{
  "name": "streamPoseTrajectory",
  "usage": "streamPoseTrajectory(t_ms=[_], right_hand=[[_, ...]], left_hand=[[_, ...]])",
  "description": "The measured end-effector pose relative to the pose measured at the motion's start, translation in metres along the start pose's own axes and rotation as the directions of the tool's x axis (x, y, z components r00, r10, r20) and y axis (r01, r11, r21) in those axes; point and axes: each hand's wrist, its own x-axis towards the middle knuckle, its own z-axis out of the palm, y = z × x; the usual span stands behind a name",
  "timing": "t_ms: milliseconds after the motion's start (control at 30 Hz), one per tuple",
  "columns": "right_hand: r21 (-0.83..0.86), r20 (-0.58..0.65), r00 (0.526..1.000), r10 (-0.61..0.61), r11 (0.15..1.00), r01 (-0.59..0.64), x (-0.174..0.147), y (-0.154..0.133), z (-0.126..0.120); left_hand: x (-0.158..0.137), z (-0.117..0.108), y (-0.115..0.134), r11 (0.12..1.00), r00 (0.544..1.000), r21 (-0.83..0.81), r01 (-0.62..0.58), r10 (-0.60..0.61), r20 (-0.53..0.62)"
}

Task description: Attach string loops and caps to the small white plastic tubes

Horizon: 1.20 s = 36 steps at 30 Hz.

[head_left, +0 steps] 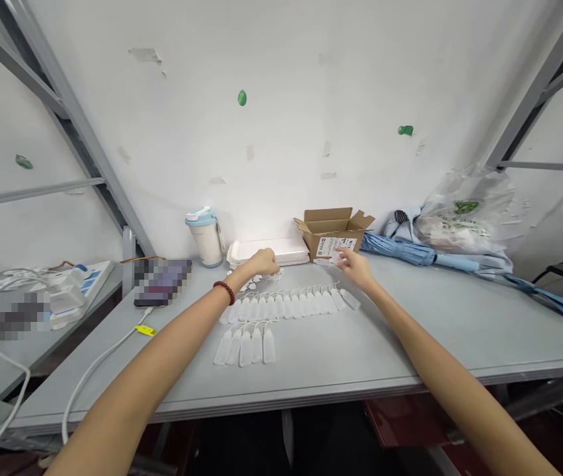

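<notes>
Both arms reach forward over a grey table. My left hand [263, 262] is closed above a small heap of white pieces [258, 282], in front of a stack of white trays [274, 250]; what its fingers hold, if anything, is hidden. My right hand [353, 267] is pinched at a small translucent white tag [336, 256] just in front of the open cardboard box [327, 228]. Between the hands lies a long row of translucent white tags with thin white loops [286, 307]. Nearer me, a shorter row of similar tags [245, 346] lies on the table.
A white cup with a blue lid [205, 237] stands at the back left, near a phone [163, 283] on a white cable [94, 362]. At right lie a folded blue umbrella [400, 250] and a clear plastic bag [467, 218]. A power strip [83, 294] is far left.
</notes>
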Motion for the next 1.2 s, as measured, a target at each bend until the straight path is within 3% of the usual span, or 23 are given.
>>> streamPoseTrajectory(t_ms=[100,233,333,433,500,700,833,1033,1200], right_hand=[[0.213,-0.084,0.996,0.021,0.977,-0.003,-0.007,-0.016,0.003],[0.531,-0.141,0.986,0.091,0.848,-0.002,-0.022,-0.049,0.008],[0.689,-0.064,0.987,0.149,0.722,-0.065,-0.039,-0.077,0.014],[0.812,0.074,0.986,0.150,0.565,-0.147,-0.053,-0.099,0.020],[0.839,0.132,0.980,0.146,0.510,-0.189,-0.059,-0.109,0.023],[0.841,0.190,0.977,0.096,0.498,-0.212,-0.063,-0.114,0.028],[0.843,0.214,0.976,0.052,0.495,-0.211,-0.067,-0.113,0.029],[0.783,0.220,0.975,0.030,0.591,-0.195,-0.073,-0.116,0.033],[0.688,0.183,0.983,0.019,0.712,-0.142,-0.075,-0.115,0.034]], left_hand=[[-0.002,-0.006,0.006,0.998,0.997,-0.043,-0.047,0.044,-0.059],[-0.015,-0.006,0.013,0.969,0.980,-0.205,-0.140,0.106,-0.167],[-0.029,0.002,0.020,0.925,0.963,-0.318,-0.210,0.140,-0.229],[-0.041,0.012,0.025,0.904,0.936,-0.321,-0.284,0.189,-0.298],[-0.047,0.018,0.024,0.891,0.918,-0.335,-0.306,0.183,-0.352],[-0.056,0.033,0.014,0.836,0.920,-0.488,-0.252,0.050,-0.390],[-0.059,0.036,0.018,0.856,0.917,-0.468,-0.220,0.019,-0.397],[-0.064,0.036,0.017,0.840,0.931,-0.502,-0.207,0.012,-0.365],[-0.068,0.034,0.015,0.825,0.953,-0.513,-0.236,0.092,-0.290]])
